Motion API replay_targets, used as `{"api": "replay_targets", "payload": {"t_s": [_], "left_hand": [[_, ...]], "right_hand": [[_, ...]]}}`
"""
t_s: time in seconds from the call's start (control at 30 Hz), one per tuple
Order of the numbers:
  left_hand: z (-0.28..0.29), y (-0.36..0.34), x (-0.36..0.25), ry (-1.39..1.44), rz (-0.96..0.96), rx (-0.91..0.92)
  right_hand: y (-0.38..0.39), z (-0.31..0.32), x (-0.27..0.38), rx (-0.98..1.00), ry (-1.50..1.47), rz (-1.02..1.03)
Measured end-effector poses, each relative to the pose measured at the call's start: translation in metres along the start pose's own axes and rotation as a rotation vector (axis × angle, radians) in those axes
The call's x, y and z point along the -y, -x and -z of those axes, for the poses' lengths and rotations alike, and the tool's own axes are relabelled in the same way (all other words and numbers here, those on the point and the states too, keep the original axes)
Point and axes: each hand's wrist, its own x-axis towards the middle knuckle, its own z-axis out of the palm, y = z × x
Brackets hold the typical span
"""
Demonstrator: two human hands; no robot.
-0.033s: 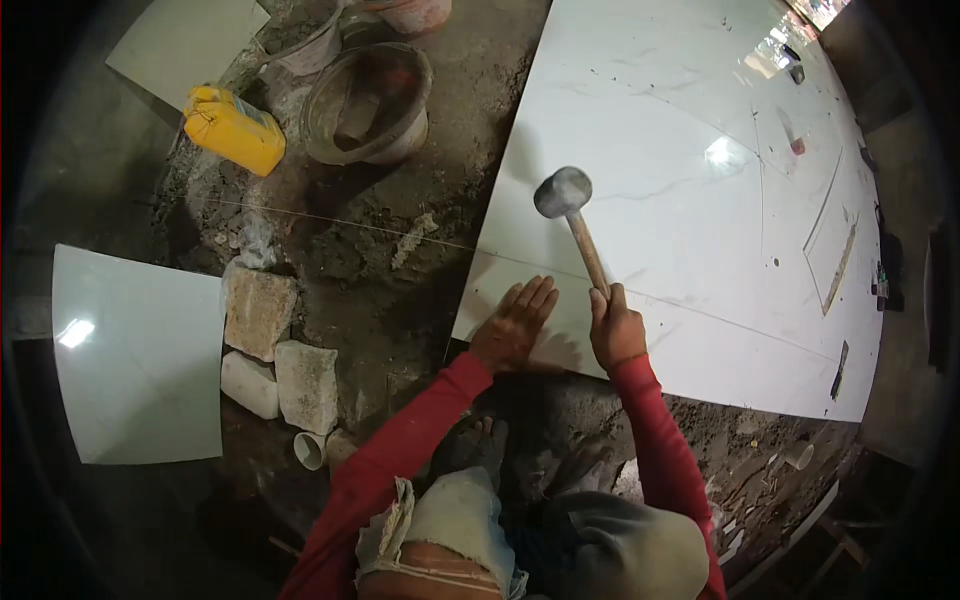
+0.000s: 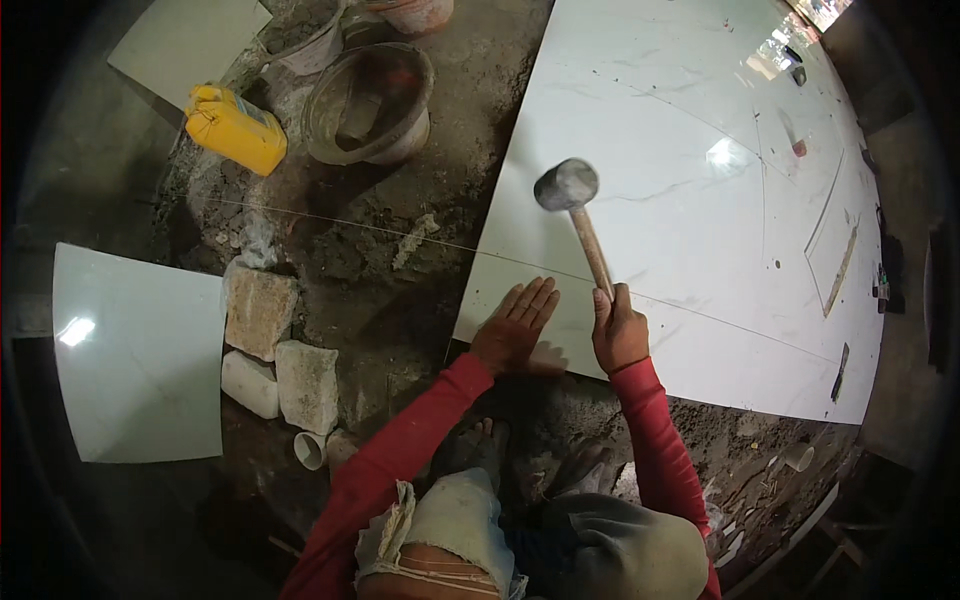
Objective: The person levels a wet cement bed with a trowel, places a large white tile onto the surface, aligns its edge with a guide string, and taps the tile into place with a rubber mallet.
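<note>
My right hand is closed around the wooden handle of a rubber mallet. The mallet's dark head points away from me, above the white floor tiles. To its left, my left hand lies flat on the near left corner of the tiling, palm down and fingers stretched out. A thin taut string runs across the tiles just beyond my fingertips and on over the dirt at the left.
Left on the bare ground are a mortar-stained tub, a yellow jerrycan, rough blocks and a loose white tile. A short white pipe sits near the blocks. A thin wooden strip lies on the tiles at right.
The mallet's head looks slightly larger and a little farther up the picture, and my right hand has shifted very slightly. My left hand stays in place.
</note>
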Motion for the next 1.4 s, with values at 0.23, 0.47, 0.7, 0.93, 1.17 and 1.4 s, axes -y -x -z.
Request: {"api": "replay_targets", "payload": {"t_s": [0.23, 0.47, 0.7, 0.93, 1.17, 1.4], "left_hand": [[0.001, -0.003, -0.001, -0.003, -0.017, -0.073], [-0.004, 0.006, 0.0, -0.148, -0.013, -0.04], [-0.008, -0.001, -0.009, -0.001, -0.035, -0.055], [-0.005, -0.004, -0.014, -0.027, 0.0, 0.017], [-0.002, -0.008, -0.013, -0.178, -0.028, 0.078], [0.023, 0.012, -0.012, -0.012, 0.093, 0.055]], "right_hand": [[-0.005, -0.012, -0.002, 0.04, 0.138, 0.013], [0.002, -0.013, 0.003, 0.118, 0.12, -0.067], [0.014, -0.016, -0.024, 0.066, 0.08, -0.054], [0.015, -0.017, -0.009, 0.036, 0.007, 0.036], [0.014, -0.024, -0.01, 0.102, 0.05, -0.033], [0.024, -0.003, 0.028, -0.156, -0.192, 0.202]]}}
